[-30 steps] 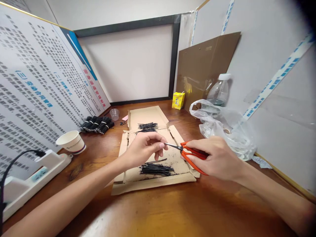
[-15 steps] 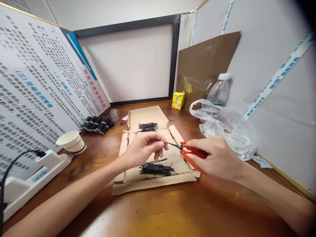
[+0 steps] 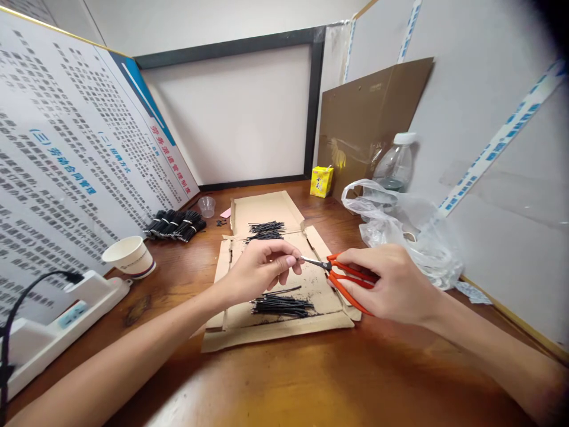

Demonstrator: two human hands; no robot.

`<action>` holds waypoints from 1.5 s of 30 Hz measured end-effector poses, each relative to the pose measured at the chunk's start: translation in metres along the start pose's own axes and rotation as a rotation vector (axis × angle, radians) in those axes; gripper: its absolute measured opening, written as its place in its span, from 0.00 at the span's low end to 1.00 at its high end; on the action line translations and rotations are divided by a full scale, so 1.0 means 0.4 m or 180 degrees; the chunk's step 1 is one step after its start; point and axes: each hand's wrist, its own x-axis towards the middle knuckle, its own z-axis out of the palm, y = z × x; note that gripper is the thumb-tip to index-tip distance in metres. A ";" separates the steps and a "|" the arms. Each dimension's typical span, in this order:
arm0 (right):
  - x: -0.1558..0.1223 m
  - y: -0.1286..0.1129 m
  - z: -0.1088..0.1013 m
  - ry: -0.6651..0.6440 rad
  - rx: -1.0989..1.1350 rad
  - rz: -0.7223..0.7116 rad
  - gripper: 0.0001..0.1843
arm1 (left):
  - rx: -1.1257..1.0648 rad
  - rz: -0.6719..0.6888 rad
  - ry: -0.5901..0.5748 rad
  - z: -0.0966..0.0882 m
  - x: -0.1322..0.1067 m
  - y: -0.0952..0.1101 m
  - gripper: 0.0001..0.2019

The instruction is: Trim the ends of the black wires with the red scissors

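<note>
Left hand: our left hand (image 3: 262, 270) is pinched shut on a thin black wire, but the wire itself is too small to see between the fingers
Right hand: our right hand (image 3: 391, 281) is wrapped around the orange scissors (image 3: 344, 277), and the blade tips sit right at the left fingertips
Where the wire is: held up above the flat cardboard (image 3: 267, 329), between the two hands
Loose pile: a small heap of black wires (image 3: 282, 305) lies on the cardboard just under the left hand
Far pile: more wires (image 3: 265, 228) lie on the back flap
Bundles: tied bunches (image 3: 175, 224) rest near the poster board, well apart from our hands
Could go wrong, fingers: we think the blades could nip a fingertip, because they are so close to it
Could go wrong, wire: the thin wire could slip out of the pinch and drop into the heap below
Could go wrong, bits: tiny black crumbs on the cardboard could scatter if a hand bumps it
Hard to see: we cannot tell if the blades are closed or a little apart
Cut off: the power strip (image 3: 66, 314) runs out of view at the left edge
Hidden: the bottle (image 3: 395, 163) is partly behind the plastic bag (image 3: 400, 228)
</note>
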 end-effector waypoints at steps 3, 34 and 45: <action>-0.001 0.001 0.001 -0.0023 -0.0034 -0.0009 0.06 | 0.0083 0.0020 0.0038 0.001 0.001 0.000 0.06; -0.001 -0.001 0.000 0.0067 -0.0186 -0.0111 0.08 | 0.0371 -0.0001 -0.0008 0.001 0.001 0.010 0.08; 0.000 0.000 0.000 -0.0047 -0.0033 -0.0032 0.07 | 0.0388 0.0121 -0.0083 -0.001 0.002 -0.001 0.08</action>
